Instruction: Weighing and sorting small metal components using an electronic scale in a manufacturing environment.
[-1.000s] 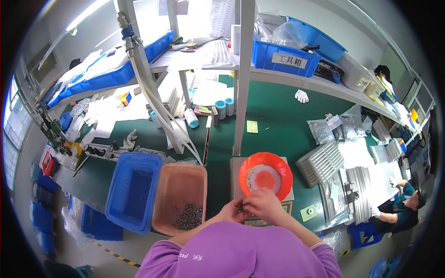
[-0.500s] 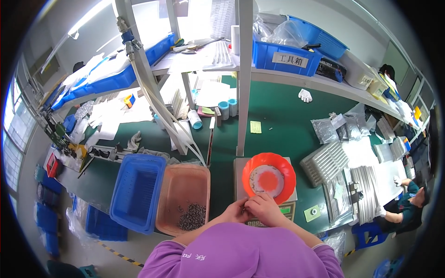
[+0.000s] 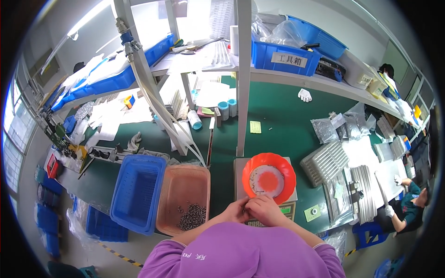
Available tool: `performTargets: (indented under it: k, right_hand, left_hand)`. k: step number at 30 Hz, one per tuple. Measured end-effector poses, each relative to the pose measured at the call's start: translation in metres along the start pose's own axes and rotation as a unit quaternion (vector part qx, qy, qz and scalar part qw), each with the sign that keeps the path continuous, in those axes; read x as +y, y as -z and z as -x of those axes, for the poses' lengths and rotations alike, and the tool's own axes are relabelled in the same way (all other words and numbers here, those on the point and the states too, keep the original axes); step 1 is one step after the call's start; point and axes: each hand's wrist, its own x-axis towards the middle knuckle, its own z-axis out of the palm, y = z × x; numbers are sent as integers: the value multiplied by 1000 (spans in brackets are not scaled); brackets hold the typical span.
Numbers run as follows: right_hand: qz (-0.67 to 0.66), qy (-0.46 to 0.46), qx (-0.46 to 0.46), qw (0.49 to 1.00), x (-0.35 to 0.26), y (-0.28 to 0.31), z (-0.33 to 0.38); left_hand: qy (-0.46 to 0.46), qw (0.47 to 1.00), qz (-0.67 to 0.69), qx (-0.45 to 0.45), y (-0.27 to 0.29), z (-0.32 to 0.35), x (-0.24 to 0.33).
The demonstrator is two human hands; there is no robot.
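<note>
Close together at the near rim of an orange-red scalloped bowl [image 3: 291, 178] are my left hand [image 3: 237, 211] and my right hand [image 3: 266, 208]. Both have their fingers curled in and pinched; whatever lies between them is too small or hidden to make out. The bowl has a whitish bottom with an orange-red middle and some tiny bits round it. It rests on a weighing scale [image 3: 285, 210] with a green display, partly covered by my right hand. Left of my hands, a salmon-coloured basket [image 3: 183, 178] holds a pile of small dark metal parts [image 3: 193, 217].
An empty-looking blue basket [image 3: 137, 194] adjoins the salmon one. A shelf post [image 3: 244, 92] rises behind the scale. Rightward lie a ribbed tray stack [image 3: 324, 162], metal strips [image 3: 363, 194], a green note with a ring [image 3: 312, 213], and a gloved co-worker [image 3: 410, 204].
My hands and the bowl stay almost in place. At the right, the co-worker's near gloved hand has drawn back from the metal strips, and a long strip now shows beside it.
</note>
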Motion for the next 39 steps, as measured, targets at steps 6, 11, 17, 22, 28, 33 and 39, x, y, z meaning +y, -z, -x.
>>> performTargets:
  k: [6,11,17,22,28,33,39]
  right_hand:
    - [-19,-21,20,999,3,-3,0]
    - [-53,-72,63,994,4,-3,0]
    - [-151,-172,135,964,9,14,-6]
    - [-134,-212,215,944,33,37,-9]
    - [-10,-244,197,950,62,35,-1]
    - [100,-112,117,982,43,25,-8]
    - [40,6,-25,999,0,10,-13]
  left_hand:
    - [19,1000,5,10,-5,-1,-2]
    - [13,999,30,-36,4,-5,-3]
    - [37,993,108,8,-2,-1,-1]
    - [50,990,128,27,7,4,1]
    - [28,996,72,46,-7,15,5]
    - [2,994,101,37,-10,13,6]
    - [-5,997,79,-26,5,5,8]
